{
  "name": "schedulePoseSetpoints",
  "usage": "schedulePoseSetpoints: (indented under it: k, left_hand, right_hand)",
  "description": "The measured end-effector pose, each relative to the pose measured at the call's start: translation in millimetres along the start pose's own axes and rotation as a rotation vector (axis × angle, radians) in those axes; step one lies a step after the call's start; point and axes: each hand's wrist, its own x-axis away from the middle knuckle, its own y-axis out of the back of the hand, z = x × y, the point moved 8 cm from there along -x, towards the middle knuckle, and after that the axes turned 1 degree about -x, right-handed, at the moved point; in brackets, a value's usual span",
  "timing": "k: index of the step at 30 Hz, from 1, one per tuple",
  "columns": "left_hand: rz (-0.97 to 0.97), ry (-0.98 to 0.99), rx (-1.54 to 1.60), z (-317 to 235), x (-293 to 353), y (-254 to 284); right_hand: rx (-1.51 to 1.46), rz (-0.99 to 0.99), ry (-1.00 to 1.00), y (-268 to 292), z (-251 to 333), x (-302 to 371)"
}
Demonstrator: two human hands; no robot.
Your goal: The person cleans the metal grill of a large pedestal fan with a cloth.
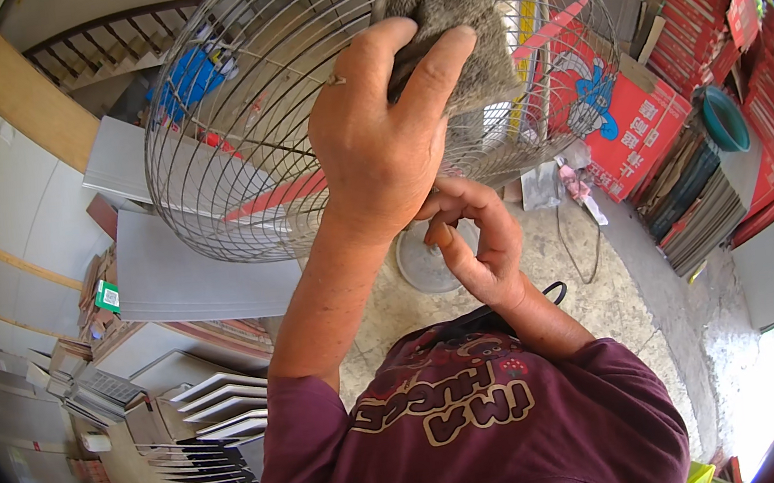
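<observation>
My left hand (378,123) presses a grey, dirty-looking cloth (463,32) against the wire cage of a standing fan (208,176). Its thumb and fingers are bent over the bunched fabric. Red fan blades (282,196) show through the wires. Just below the left wrist is my right hand (478,241), its fingers curled close to the cage's lower edge. Whatever those fingers hold, if anything, is hidden behind the left wrist. Under the cage, the fan's round pale base (432,260) stands on the floor.
Large grey panels (190,273) lie at the left, near stacked boards (220,413). At the right are a red printed carton (632,132), flat stacked cardboard (689,207) and a teal basin (724,119). A dark cable (586,267) crosses the floor. Stairs with a wooden railing (110,34) rise behind.
</observation>
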Motion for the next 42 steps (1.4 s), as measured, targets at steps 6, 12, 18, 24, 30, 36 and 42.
schedulePoseSetpoints:
  k: [6,12,18,24,30,36,42]
  left_hand:
    - [0.009,0.109,0.02,14.0,28.5,20.4]
    - [-0.042,0.321,0.135,22.7,48.4,41.3]
    - [-0.061,0.606,0.347,29.0,79.1,41.1]
    - [-0.005,0.783,0.537,19.8,107.0,22.9]
    - [0.013,0.902,0.668,15.0,120.5,15.5]
    - [-0.019,0.977,0.762,17.8,127.6,15.3]
    - [-0.121,0.923,0.642,32.0,110.4,34.3]
  right_hand:
    - [0.003,-0.014,-0.011,0.6,-1.2,1.6]
    - [0.122,-0.036,0.008,5.9,-3.8,-8.9]
    - [0.201,0.026,0.033,-5.3,6.4,-17.0]
    - [0.303,0.05,0.108,-6.1,9.2,-15.8]
    - [0.242,0.037,0.136,-8.7,18.7,-14.5]
    - [0.176,0.069,0.129,-11.7,15.5,-11.6]
    - [0.079,0.056,0.108,-13.6,19.1,-13.4]
